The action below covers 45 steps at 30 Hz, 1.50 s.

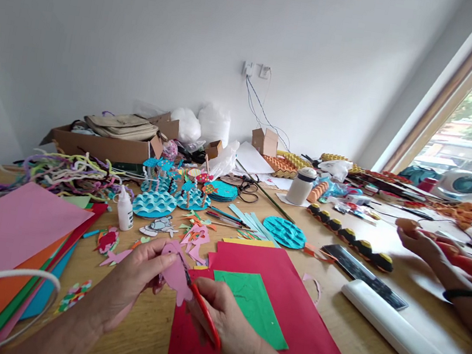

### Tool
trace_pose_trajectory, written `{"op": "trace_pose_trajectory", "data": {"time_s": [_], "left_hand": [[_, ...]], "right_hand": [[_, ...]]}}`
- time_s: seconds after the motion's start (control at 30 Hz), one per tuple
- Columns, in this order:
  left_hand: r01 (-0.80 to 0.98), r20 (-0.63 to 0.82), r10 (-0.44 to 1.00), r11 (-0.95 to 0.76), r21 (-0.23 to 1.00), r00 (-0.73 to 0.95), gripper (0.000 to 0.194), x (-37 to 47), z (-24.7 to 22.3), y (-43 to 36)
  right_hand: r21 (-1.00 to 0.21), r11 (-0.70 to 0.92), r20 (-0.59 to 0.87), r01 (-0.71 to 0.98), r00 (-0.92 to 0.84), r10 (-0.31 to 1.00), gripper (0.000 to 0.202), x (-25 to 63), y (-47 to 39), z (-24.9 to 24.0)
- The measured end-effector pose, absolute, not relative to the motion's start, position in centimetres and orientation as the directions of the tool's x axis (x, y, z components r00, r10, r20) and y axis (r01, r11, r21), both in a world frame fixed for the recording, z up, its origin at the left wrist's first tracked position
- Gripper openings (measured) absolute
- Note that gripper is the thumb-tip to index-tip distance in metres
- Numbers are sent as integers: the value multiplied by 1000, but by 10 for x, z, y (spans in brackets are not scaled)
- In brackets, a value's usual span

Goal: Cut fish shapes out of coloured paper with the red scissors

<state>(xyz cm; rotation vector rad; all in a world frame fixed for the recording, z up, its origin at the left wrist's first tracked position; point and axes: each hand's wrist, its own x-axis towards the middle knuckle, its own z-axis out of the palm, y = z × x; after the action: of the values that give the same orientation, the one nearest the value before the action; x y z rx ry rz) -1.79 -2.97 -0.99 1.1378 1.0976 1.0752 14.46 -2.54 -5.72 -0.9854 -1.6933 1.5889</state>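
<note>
Between thumb and fingers, my left hand (139, 275) pinches a pink paper cutout (175, 277) shaped like a fish. Closed around red-handled scissors (207, 316) is my right hand (222, 311), and the blades lie against the right edge of the cutout. Below the hands, a green sheet (259, 304) rests on a larger red sheet (301, 305). Pink scraps (196, 239) and a grey fish cutout (160, 225) lie just beyond my left hand. A white glue bottle (125, 210) stands behind it.
Coloured sheets (9, 238) are stacked at the left. Blue wavy discs (154, 204) with paper fish stand behind the hands. A white bottle (301, 187), a phone (365, 274) and a long white device (403, 335) are to the right. Another person's hands (423, 246) hold orange material.
</note>
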Motion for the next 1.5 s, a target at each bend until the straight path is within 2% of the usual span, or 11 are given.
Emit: {"op": "trace_pose_trajectory", "data": {"time_s": [0.33,0.7,0.9,1.2,1.5], "left_hand": [[-83,-114,978,130,988,176,18,-15,-10,-31],[-86,-107,968,129,988,227,15,-19,-12,-30],[-87,-118,970,139,987,212,19,-18,-11,-30],[-62,-107,975,121,991,196,19,-17,-12,-31],[24,-88,979,85,996,182,23,-15,-12,-31]], "right_hand": [[-999,-1,-29,51,-568,823,34,144,-26,-56],[-986,106,16,125,-571,821,46,147,-25,-58],[-970,163,33,180,-569,822,46,148,-24,-59],[-997,18,-28,71,-593,805,37,146,-26,-55],[-999,8,-24,50,-594,804,35,145,-27,-51]]}}
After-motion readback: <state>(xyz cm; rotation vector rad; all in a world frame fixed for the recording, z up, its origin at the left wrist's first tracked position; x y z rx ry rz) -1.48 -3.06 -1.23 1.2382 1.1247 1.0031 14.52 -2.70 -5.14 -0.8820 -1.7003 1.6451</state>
